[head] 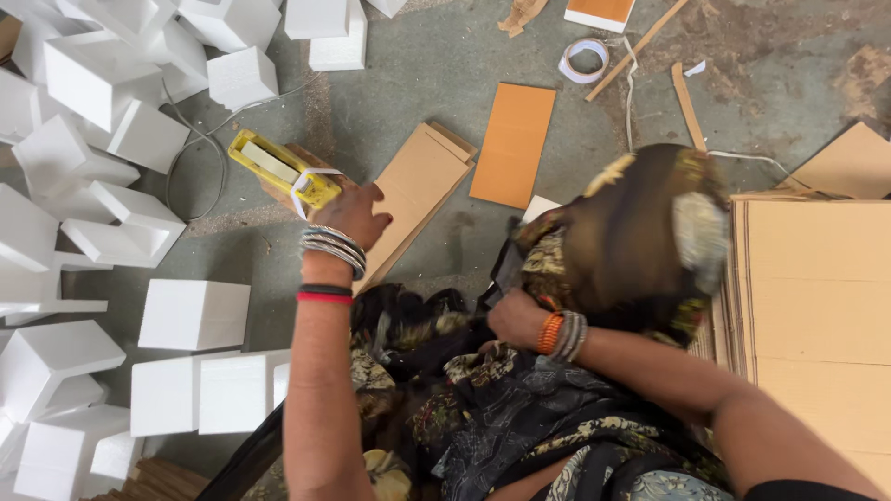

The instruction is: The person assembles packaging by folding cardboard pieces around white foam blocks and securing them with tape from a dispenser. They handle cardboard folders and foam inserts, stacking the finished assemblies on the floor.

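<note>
My left hand reaches forward to a yellow tape dispenser on the floor, fingers touching its near end; whether it grips it is unclear. Bangles circle that wrist. My right hand is tucked low against my dark patterned clothing, fingers curled into the fabric beside my raised knee. A folded brown cardboard piece lies just right of the left hand.
White foam blocks crowd the left side. A flat orange-brown cardboard sheet, a tape roll and wooden strips lie ahead. A stack of cardboard sheets sits on the right.
</note>
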